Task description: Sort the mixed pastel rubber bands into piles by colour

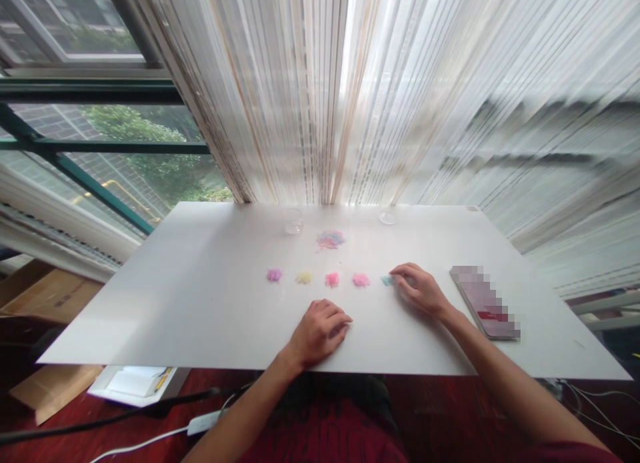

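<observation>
My right hand (419,290) reaches over the table with its fingers bent and apart. Its fingertips touch the edge of a small pale-blue heap of beads (387,280), partly covering it. Curled loosely on the table near the front edge is my left hand (323,331); anything inside it is hidden. To the left of the blue heap, in a row, lie pink beads (361,280), red-pink beads (332,279), yellow beads (304,277) and purple beads (275,275). Behind the row a mixed-colour heap of beads (331,239) is spread out. Single beads are too small to make out.
A clear glass cup (294,222) stands at the table's back, left of the mixed heap. A clear shallow dish or lid (387,217) sits back right. On the right lies a phone-like slab (485,306), blurred out. The white table (200,303) meets a curtain (300,103) behind.
</observation>
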The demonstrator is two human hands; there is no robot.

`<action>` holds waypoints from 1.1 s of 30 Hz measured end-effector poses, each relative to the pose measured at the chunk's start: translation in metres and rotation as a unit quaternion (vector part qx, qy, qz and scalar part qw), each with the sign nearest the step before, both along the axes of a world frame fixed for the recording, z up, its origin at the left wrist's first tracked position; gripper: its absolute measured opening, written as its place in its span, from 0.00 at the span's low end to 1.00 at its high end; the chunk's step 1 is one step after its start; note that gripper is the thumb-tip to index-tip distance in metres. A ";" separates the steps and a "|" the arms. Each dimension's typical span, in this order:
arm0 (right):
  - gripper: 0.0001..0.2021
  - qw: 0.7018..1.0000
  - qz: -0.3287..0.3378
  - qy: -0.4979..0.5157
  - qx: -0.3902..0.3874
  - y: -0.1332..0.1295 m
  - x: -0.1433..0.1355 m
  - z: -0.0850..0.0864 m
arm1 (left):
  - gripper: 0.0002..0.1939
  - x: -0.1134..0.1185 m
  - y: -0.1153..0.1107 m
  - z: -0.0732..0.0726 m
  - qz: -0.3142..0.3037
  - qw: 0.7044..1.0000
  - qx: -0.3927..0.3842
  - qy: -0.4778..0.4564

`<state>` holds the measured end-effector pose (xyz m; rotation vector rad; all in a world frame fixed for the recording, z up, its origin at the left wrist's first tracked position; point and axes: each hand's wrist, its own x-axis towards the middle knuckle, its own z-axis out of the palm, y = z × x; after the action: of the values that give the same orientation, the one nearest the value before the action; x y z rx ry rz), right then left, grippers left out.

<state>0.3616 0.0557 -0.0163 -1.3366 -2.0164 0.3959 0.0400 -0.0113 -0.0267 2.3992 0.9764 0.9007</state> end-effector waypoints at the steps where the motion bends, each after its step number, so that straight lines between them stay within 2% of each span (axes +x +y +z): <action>1: 0.09 1.000 -0.001 0.004 0.006 0.000 -0.002 0.001 | 0.08 0.000 0.000 0.000 0.001 1.000 -0.003 -0.004; 5: 0.10 0.999 0.019 0.016 0.028 -0.008 -0.019 0.009 | 0.09 0.000 0.001 0.003 0.012 0.999 -0.022 -0.023; 11: 0.06 0.988 0.154 -0.001 -0.003 -0.041 -0.066 0.013 | 0.07 -0.001 0.001 0.004 0.014 0.998 -0.043 -0.042; 15: 0.05 0.980 0.199 -0.012 -0.023 -0.054 -0.084 0.009 | 0.05 -0.002 0.002 0.003 0.017 0.997 -0.050 -0.056; 20: 0.02 0.978 0.203 -0.017 -0.040 -0.057 -0.092 0.005 | 0.02 -0.003 0.003 0.004 0.025 0.995 -0.064 -0.071; 33: 0.07 0.981 0.170 0.027 -0.084 -0.058 -0.080 0.005 | 0.06 -0.001 0.003 0.005 0.020 0.996 -0.053 -0.065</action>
<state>0.2812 -0.0020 -0.0112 -1.0598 -2.2073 0.7658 0.0394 -0.0084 -0.0213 2.2100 1.0010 0.9815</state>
